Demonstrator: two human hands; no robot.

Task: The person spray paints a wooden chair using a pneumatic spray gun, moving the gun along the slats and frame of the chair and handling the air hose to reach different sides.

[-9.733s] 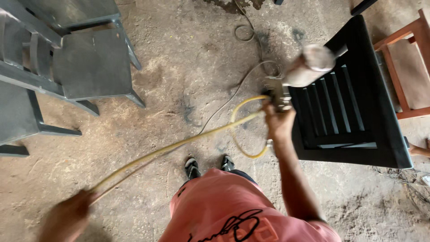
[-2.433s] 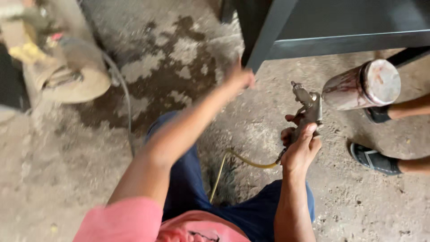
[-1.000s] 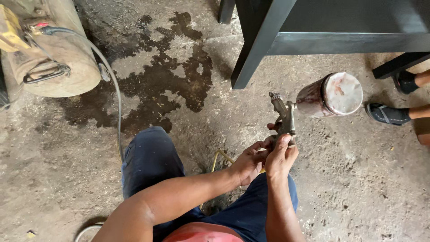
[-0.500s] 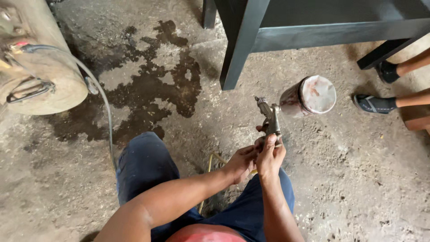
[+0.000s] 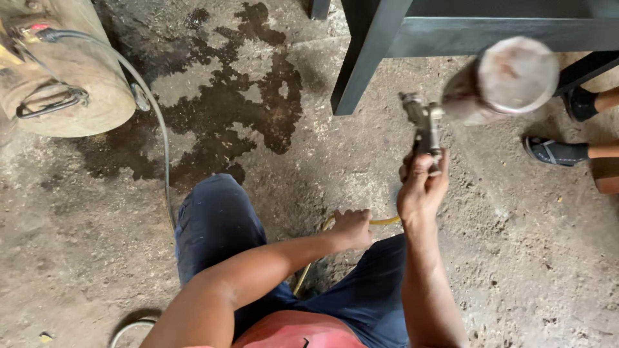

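1. Since half a second ago, we see our left hand has let go of the spray gun and dropped back toward our lap, while our right hand has lifted the gun higher, nearer the dark furniture.
2. Nearest us are our red shirt and blue trousers; we crouch with knees spread over the dirt floor.
3. Our left hand is curled shut on the yellow hose, just above the right thigh.
4. The hose runs from that hand toward our right wrist and also down between our legs.
5. Our right hand is wrapped around the spray gun's grip, the gun's body rising straight above the fingers.
6. The gun's metal cup sticks out to the right of the gun, its round lid facing us, blurred.
7. Beyond the gun stands the dark painted furniture frame, one leg planted on the floor.
8. To the right, another person's sandalled foot rests on the floor.
9. Far left, a tan tank lies beside a dark wet stain, with a grey hose leading from it.
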